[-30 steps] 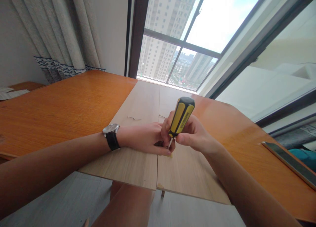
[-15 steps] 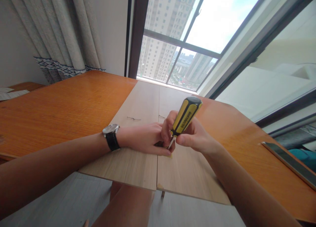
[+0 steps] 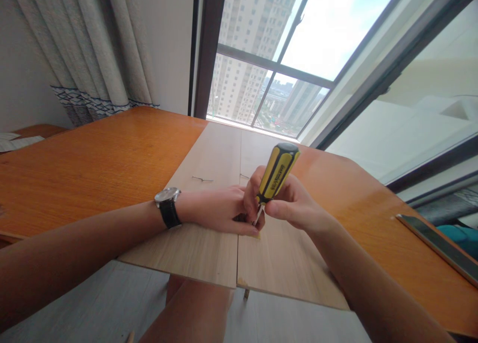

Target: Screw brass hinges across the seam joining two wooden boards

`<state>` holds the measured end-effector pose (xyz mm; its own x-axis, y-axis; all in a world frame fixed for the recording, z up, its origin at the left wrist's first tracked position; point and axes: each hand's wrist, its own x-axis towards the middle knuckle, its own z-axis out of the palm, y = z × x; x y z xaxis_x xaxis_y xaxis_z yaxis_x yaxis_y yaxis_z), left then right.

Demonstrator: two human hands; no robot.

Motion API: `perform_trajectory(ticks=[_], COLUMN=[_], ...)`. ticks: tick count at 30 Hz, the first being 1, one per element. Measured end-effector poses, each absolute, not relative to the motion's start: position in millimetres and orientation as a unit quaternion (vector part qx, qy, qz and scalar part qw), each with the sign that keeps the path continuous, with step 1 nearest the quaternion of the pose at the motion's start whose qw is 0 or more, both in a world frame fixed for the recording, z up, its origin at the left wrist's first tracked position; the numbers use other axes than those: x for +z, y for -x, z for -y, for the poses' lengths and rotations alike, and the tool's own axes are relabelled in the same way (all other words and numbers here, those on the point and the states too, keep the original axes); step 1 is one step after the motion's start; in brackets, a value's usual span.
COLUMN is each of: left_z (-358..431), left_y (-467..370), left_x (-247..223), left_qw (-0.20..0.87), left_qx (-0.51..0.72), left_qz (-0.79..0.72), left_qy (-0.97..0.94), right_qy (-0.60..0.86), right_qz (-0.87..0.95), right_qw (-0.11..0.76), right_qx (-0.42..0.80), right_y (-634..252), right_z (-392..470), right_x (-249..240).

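Note:
A screwdriver with a yellow and black handle leans up and to the right in my right hand, whose fingers and thumb close round its lower handle. The shaft slants down to the fingertips of my left hand, which rests low over the left wood panel and reaches across the seam. What those fingers pinch at the screwdriver's tip is hidden. Beneath my right hand lies the right wood panel. On my left wrist is a watch with a black strap.
Both panels lie on an orange-brown table and overhang its near edge. Small screws lie on the left panel. A phone-like dark slab sits at the table's right edge. A window stands behind, a curtain at the left.
The screwdriver's handle has tipped slightly left and turned a little within my right hand. My left hand stays where it was.

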<state>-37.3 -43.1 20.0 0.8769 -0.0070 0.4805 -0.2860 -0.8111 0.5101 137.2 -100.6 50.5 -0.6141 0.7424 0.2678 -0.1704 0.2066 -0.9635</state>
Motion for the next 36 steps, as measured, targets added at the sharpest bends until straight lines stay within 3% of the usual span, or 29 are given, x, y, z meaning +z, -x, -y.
perform_trajectory(ticks=[36], left_z=[42.1], left_y=[37.7], left_x=[20.8], left_qw=[0.281], left_qx=[0.237], left_qz=[0.084], left_qy=[-0.926], right_qy=[0.221], right_qz=[0.687], right_qw=[0.375], right_qx=[0.582], right_y=[-144.0], right_z=[101.4], right_x=[48.9])
